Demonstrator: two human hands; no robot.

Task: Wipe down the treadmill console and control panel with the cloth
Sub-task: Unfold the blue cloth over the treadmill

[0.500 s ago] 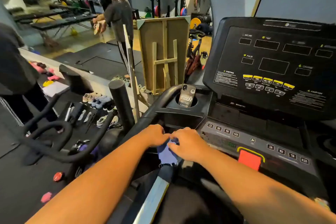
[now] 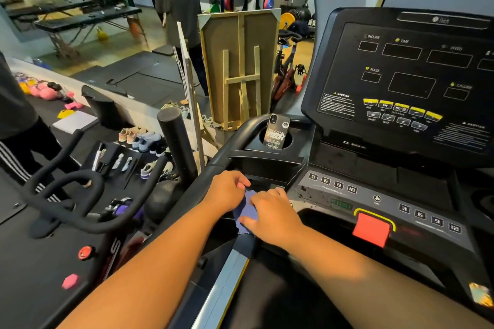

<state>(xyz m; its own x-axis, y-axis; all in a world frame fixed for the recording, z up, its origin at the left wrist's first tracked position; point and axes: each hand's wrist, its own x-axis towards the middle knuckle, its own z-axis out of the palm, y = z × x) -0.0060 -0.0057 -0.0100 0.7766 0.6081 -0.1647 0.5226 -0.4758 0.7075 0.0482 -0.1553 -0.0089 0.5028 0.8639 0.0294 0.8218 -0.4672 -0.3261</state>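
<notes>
A small blue cloth (image 2: pixel 245 215) lies at the left end of the treadmill's lower control panel (image 2: pixel 379 203). My left hand (image 2: pixel 227 191) pinches the cloth's upper edge. My right hand (image 2: pixel 270 215) lies flat over the cloth's right side, fingers spread and pressing it down. The black console display (image 2: pixel 417 80) rises at the upper right, its windows dark, with a row of yellow buttons low on it. A red stop tab (image 2: pixel 371 230) sits on the panel to the right of my hands.
A phone (image 2: pixel 275 134) stands in the cup holder just beyond my hands. The treadmill's left handrail (image 2: pixel 232 147) curves past it. An exercise bike's handlebars (image 2: pixel 69 195) are on the left. One person (image 2: pixel 179 8) stands further back, another (image 2: pixel 16 125) at the far left. Shoes (image 2: pixel 144 139) lie on the floor.
Both hands have shifted slightly up onto the panel's left end. My right hand has spread flat over the cloth, which was bunched between both hands before.
</notes>
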